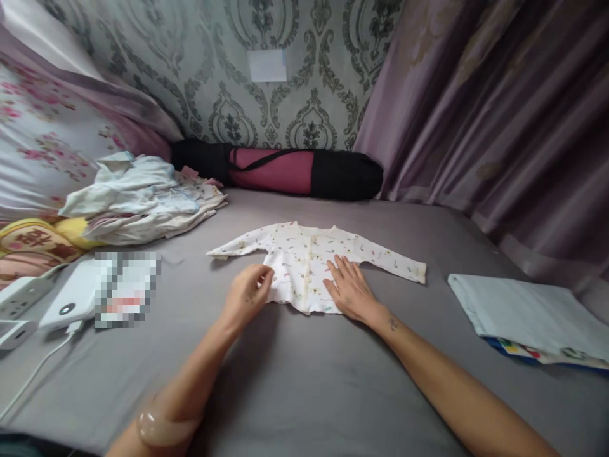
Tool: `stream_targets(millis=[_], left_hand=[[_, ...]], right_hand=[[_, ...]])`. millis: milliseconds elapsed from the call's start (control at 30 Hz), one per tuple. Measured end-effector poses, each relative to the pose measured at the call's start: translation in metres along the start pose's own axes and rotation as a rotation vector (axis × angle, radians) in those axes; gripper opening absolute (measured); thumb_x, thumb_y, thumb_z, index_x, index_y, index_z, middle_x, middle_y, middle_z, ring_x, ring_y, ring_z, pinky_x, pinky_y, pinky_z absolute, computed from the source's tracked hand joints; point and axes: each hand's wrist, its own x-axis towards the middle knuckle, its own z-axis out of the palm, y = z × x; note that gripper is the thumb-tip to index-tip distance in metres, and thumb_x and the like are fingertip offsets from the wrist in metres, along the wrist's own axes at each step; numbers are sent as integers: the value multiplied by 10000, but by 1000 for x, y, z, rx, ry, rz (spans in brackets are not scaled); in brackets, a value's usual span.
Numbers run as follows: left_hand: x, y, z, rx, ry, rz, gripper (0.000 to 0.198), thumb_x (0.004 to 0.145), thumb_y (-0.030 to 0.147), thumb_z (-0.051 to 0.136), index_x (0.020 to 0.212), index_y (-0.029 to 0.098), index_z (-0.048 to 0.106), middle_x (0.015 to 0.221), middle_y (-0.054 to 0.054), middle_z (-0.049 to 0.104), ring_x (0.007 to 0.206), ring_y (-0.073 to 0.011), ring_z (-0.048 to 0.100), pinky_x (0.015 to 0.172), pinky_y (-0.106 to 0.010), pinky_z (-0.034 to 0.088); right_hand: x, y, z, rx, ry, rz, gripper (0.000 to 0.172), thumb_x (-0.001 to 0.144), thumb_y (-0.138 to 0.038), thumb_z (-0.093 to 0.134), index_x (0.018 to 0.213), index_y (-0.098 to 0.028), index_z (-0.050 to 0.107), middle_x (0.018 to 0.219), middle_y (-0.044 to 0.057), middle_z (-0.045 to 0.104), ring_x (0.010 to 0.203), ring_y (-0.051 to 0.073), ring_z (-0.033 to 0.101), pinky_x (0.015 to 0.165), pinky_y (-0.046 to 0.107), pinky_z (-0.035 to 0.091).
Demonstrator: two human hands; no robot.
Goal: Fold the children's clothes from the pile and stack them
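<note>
Where the baby shirt lies: spread flat and front up at the middle of the grey sheet, neck toward 12 o'clock, hem toward 6, sleeves stretched out toward 9 and 3; white with small coloured prints and a row of buttons down the front
Left hand: at about 8 o'clock of the shirt, fingers curled in and closed on the fabric at the side edge of the body, just under the sleeve
Right hand: at about 5 o'clock of the shirt, released, palm down with fingers spread flat on the lower part of the body; it grasps nothing
Bangle: pale, round the left wrist, near the lower edge of the view
Pile of clothes: loose, pale blue and cream, at 10 o'clock of the shirt and apart from it
Rolled mat: in a black and pink bag, lying along the wall at 12 o'clock, a strap across it
Folded cloth: pale blue, between 3 and 4 o'clock, apart from the right sleeve's cuff, lying on something with a colourful edge
Power bank: white, between 8 and 9 o'clock near the left edge, a cable running off toward 7
Power strip: white, just beside the power bank, further toward 9
Yellow cushion: with a red marking, at 9 o'clock, beside the pile of clothes
Curtain: mauve, hanging in folds from 1 to 3 o'clock
Wall: grey damask paper at 12 o'clock, a white patch on it
</note>
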Motion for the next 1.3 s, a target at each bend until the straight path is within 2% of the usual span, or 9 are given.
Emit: stream_targets(millis=[67,200,400,633,733,933,1100,1200,1300], left_hand=[[3,-22,-7,100,61,-144,265,880,342,426,815,179,623,779,-48,620,728,-174,554,712,-304,440],[-1,-42,-10,192,-116,-234,315,825,420,494,706,166,639,746,-78,588,809,-224,546,775,-335,429],[-5,-29,-1,127,-147,-308,238,702,393,635,679,157,648,882,-96,572,921,-251,513,835,-334,410],[0,-29,-18,-161,-268,-484,189,698,362,589,722,179,546,607,29,505,606,-147,496,539,-236,329],[0,-33,-21,-183,-259,-487,201,677,339,603,783,184,532,646,32,535,604,-140,498,525,-229,329],[-3,-33,-20,-47,-247,-439,206,733,273,535,922,192,516,702,15,582,658,-157,533,584,-241,363],[-4,-36,-21,-14,-266,-421,198,747,262,511,936,205,502,706,6,592,672,-166,545,586,-243,356],[-4,-37,-21,25,-296,-398,167,743,266,511,899,204,512,746,-13,606,696,-171,549,593,-248,353],[-3,-37,-21,78,-297,-374,132,742,271,517,851,199,536,776,-30,612,717,-177,547,605,-253,353]], right_hand=[[1,-1,0,-17,-16,6,618,976,-468,226,1474,-111,307,1552,144,199,1438,271,118,1158,460,116],[4,-1,-1,-36,-49,13,623,968,-469,243,1470,-108,314,1548,157,209,1434,277,133,1154,457,134],[5,-2,5,-64,-1,19,606,971,-442,228,1464,-103,325,1545,148,225,1431,264,158,1157,450,129],[3,-3,7,-89,23,15,589,971,-424,254,1457,-101,341,1537,150,249,1426,267,179,1153,443,143],[3,-3,7,-83,26,15,589,971,-427,256,1456,-104,342,1538,147,249,1427,261,177,1155,438,140],[4,-4,4,-72,-13,16,598,973,-429,242,1464,-99,324,1545,151,224,1432,268,153,1155,447,135],[4,-3,0,-77,-45,25,604,972,-423,237,1467,-86,313,1547,162,210,1433,276,143,1156,452,120],[7,-15,-6,-56,-58,19,591,968,-393,237,1464,-80,315,1551,163,197,1436,271,130,1156,462,96],[19,-43,-11,-4,-57,-83,597,971,-382,213,1479,-74,272,1561,147,166,1444,245,88,1163,439,30]])
